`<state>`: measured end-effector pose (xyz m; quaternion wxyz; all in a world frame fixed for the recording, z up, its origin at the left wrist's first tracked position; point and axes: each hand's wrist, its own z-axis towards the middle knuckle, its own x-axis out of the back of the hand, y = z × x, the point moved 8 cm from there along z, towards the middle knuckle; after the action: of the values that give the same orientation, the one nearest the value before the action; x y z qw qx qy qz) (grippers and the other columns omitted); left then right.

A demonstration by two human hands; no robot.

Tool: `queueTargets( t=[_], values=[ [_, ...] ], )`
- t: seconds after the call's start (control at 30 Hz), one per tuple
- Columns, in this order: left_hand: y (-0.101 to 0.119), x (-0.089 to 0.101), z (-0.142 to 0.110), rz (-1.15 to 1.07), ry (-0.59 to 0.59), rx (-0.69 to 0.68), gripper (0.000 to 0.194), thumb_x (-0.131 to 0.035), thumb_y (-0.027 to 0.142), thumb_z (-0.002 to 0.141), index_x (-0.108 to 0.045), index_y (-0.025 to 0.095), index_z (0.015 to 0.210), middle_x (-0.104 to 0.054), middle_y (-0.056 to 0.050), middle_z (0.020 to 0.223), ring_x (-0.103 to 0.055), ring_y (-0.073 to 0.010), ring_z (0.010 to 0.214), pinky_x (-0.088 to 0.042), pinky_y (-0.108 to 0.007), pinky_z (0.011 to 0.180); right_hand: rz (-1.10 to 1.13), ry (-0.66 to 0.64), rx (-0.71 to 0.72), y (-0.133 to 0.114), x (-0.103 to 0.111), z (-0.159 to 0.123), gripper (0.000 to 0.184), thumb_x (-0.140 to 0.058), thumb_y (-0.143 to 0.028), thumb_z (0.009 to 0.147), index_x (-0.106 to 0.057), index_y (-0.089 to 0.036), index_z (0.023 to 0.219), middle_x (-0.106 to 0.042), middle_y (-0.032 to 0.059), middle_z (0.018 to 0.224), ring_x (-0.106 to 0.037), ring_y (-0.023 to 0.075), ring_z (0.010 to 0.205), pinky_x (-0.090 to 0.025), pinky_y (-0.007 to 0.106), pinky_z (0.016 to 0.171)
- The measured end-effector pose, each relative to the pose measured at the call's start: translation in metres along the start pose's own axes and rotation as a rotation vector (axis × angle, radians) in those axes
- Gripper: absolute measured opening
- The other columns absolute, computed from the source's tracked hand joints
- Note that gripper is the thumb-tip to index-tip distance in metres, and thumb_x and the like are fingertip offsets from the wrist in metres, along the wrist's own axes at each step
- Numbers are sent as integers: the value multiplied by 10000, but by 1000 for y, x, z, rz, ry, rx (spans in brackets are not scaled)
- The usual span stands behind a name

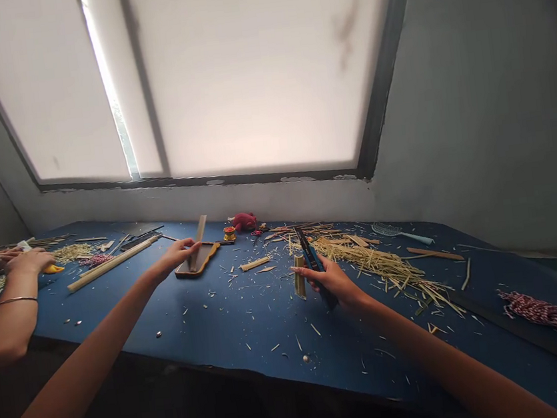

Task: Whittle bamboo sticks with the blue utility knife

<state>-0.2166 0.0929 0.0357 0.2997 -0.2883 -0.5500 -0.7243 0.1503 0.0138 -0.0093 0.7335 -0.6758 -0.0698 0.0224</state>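
Our right hand is wrapped around a blue-and-black cutter, and its fingertips also take a short split bamboo piece beside it. Our left hand has thumb and fingers together on a flat bamboo strip, which leans upright over a yellow-rimmed tray; we cannot tell whether its lower end touches the tray.

Both held pieces are over the blue table, the short one about midway between its near and far edges, the strip nearer the far edge and left of the middle. We cannot make out whether the cutter's blade is out, so we should treat it as bare and point it away from our fingers.

With cutter and bamboo sharing one hand, the hold looks crowded to us; a firm palm on the handle and only a light pinch on the piece should suit it best. Split edges may be sharp, so we do well to hold the strip by its flat faces. Toward the table's left end, a co-worker's hand is at work, and any stroke should run clear of it.
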Motion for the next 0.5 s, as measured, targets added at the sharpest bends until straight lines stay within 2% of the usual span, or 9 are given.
queueTargets(
  t=[0.07, 0.1, 0.2, 0.3, 0.37, 0.43, 0.5],
  values=[
    [22, -25, -2, -49, -102, 16, 541, -448, 670, 734, -643, 179, 852, -579, -53, 730, -521, -203, 713, -387, -285, 633, 3, 2, 5, -2, 1, -1, 493, -787, -440, 593, -480, -202, 896, -492, -63, 666, -421, 65, 522, -349, 218, 464],
    [28, -34, -3, -15, -110, 46, 546, -450, 666, 735, -657, 175, 852, -587, -68, 745, -525, -222, 744, -387, -296, 646, 2, 0, 5, -3, 1, -2, 491, -787, -437, 593, -481, -201, 896, -492, -62, 670, -423, 66, 523, -348, 218, 463],
    [39, -44, -1, 280, 5, 119, 493, -489, 621, 735, -702, 185, 822, -604, -134, 921, -485, -346, 965, -383, -408, 764, -2, -3, -6, -4, 3, -4, 485, -780, -433, 605, -489, -201, 916, -505, -51, 694, -434, 71, 539, -363, 221, 472],
    [52, -49, 2, 466, 101, 68, 505, -416, 609, 800, -720, 209, 849, -556, -168, 1108, -396, -410, 1104, -318, -533, 863, -15, 1, 0, -3, 6, -4, 474, -765, -445, 623, -496, -204, 930, -508, -50, 686, -439, 78, 545, -372, 225, 480],
    [58, -48, 3, 462, 144, 60, 566, -335, 615, 843, -726, 206, 864, -541, -176, 1143, -388, -411, 1126, -292, -562, 895, -25, -6, 20, -2, 6, -3, 475, -756, -459, 632, -501, -205, 942, -494, -59, 653, -430, 78, 533, -370, 225, 481],
    [70, -47, 3, 382, 174, 20, 569, -316, 586, 868, -725, 191, 872, -573, -166, 1101, -427, -380, 1105, -298, -545, 924, -28, -15, 48, -4, 6, -2, 477, -748, -474, 639, -504, -205, 947, -480, -69, 626, -418, 76, 520, -365, 225, 480],
    [91, -56, 2, 180, 98, -119, 498, -367, 539, 874, -711, 181, 915, -622, -132, 1039, -499, -311, 1046, -345, -477, 936, -31, -18, 79, -7, 5, -1, 474, -743, -489, 639, -504, -205, 933, -471, -74, 614, -410, 73, 506, -360, 226, 477]
  ],
)
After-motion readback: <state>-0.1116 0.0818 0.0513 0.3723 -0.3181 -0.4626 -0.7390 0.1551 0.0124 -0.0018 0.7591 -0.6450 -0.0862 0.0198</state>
